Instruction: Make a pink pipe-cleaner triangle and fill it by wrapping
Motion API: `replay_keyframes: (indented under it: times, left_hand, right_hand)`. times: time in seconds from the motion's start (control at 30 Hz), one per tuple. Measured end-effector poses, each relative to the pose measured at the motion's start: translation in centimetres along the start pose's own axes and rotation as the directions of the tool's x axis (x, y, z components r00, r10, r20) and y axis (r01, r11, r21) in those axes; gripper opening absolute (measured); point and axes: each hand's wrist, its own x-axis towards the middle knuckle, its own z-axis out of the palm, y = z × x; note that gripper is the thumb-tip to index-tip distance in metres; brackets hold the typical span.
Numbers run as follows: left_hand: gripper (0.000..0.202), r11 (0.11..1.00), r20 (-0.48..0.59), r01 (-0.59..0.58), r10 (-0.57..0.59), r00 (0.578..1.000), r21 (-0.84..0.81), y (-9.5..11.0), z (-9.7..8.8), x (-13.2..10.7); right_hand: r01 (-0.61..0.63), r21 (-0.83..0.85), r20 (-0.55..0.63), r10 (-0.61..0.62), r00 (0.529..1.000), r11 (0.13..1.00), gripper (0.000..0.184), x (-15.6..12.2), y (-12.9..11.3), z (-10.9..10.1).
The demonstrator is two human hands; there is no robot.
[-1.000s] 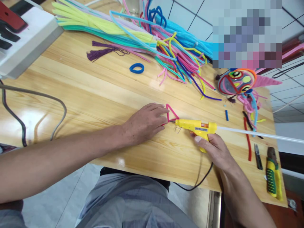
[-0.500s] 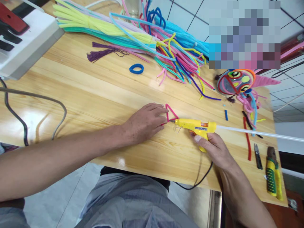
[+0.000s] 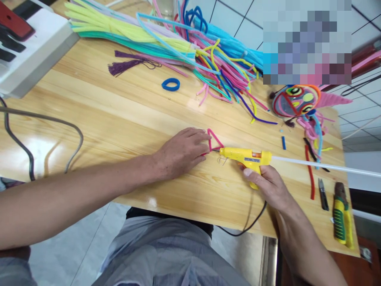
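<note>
My left hand [image 3: 183, 154] lies over the table, its fingers holding a pink pipe cleaner [image 3: 216, 138] bent into a triangle. Part of the pipe cleaner is hidden under those fingers. A yellow hot glue gun [image 3: 238, 153] is gripped by my right hand [image 3: 270, 186], with the thumb across its handle. Its nozzle points left and meets the triangle's lower edge, close to my left fingertips. From the gun's back end sticks a long clear glue stick [image 3: 309, 163]. Thin strands of glue [image 3: 222, 160] lie just below the nozzle.
Bundles of coloured pipe cleaners [image 3: 133, 33] lie along the back, near a purple tassel [image 3: 123, 63] and blue loop [image 3: 170, 84]. A decorated mask-like figure [image 3: 297, 101] is at the right, with pliers [image 3: 341, 214] near the edge. The gun's black cord [image 3: 250, 227] hangs below the table's front edge.
</note>
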Motion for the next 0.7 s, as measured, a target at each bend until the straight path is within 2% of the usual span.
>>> replay_keyframes:
  times: [0.2,0.43,0.7]
  left_hand:
    - [0.018,1.000,0.012,0.004,-0.004,1.000,0.003,-0.03,-0.02,-0.02]
    - [0.013,0.999,0.027,0.030,-0.029,0.999,-0.024,0.04,-0.10,0.11]
    - [0.014,0.999,0.034,0.035,-0.034,0.999,-0.032,0.08,-0.08,0.23]
  right_hand:
    - [-0.005,-0.023,0.001,0.005,1.000,1.000,0.046,0.02,0.00,-0.10]
    - [-0.052,0.063,-0.066,0.056,0.996,0.997,0.043,-0.11,0.14,-0.06]
    - [-0.021,0.018,-0.022,0.021,1.000,1.000,0.040,0.05,0.19,0.27]
